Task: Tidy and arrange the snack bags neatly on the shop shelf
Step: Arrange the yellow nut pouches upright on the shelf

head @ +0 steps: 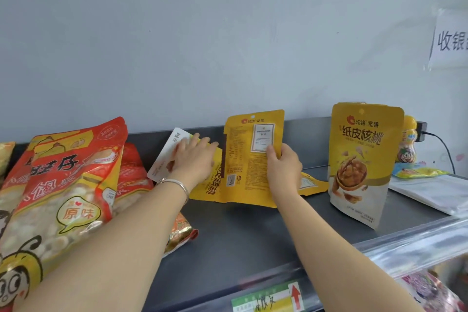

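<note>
On the dark grey shelf [240,235], my right hand [283,167] grips a yellow walnut bag [243,159] and holds it upright with its printed back toward me. My left hand [195,157], a silver bangle on its wrist, rests on another yellow walnut bag [205,182] that leans tilted against a white-backed bag [164,157]; its fingers are spread over the top. A third yellow walnut bag [364,159] stands upright at the right, front facing me. One more yellow bag [311,182] lies flat behind the held one.
Large red snack bags [65,185] lean in a stack at the left, a small gold-red packet [179,230] under them. At the right lie clear plastic bags [430,192], a yellow bottle [407,144] and a plug with a black cable [440,144]. A green price tag [268,299] marks the shelf's front edge.
</note>
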### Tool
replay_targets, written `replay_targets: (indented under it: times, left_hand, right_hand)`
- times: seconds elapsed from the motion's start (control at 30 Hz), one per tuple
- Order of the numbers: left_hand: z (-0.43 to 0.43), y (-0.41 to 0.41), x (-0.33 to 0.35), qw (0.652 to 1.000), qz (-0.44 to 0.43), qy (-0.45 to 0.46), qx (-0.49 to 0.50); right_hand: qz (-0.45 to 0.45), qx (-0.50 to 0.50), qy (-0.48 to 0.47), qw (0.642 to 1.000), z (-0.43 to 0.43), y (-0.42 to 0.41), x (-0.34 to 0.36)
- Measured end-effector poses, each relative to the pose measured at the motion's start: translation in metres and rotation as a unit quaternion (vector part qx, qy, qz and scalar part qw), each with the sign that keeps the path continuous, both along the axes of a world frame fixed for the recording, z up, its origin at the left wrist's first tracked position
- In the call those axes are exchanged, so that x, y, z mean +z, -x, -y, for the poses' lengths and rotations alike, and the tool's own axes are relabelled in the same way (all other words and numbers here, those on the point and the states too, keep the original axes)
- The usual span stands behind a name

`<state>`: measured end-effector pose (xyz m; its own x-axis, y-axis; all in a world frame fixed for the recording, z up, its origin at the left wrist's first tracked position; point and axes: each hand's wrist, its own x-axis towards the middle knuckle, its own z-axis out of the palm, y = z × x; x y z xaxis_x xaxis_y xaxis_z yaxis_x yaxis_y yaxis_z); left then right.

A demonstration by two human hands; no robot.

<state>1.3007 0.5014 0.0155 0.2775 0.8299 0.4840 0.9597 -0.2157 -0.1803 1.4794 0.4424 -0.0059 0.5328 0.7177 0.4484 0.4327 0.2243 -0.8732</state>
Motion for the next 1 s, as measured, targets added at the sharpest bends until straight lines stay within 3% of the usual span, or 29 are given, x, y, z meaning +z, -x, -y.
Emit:
replay_targets:
  times: [0.13,0.27,1.0]
  left_hand:
    - [-0.008,-0.001,-0.009,0.992,-0.123,-0.02,0.036]
    - [-0.012,-0.007,-0.006,0.983,-0.167,-0.048,0.058]
    - [-0.019,-0.008,-0.005,0.992,-0.102,-0.06,0.052]
  right_hand:
    - [0.032,-0.009,0.019,0.999,0.0,0.002,-0.002]
    - [0.022,-0.011,0.023,0.999,-0.001,0.001,-0.002]
    - [0.049,-0.03,0.035,0.998,-0.001,0.0,-0.002]
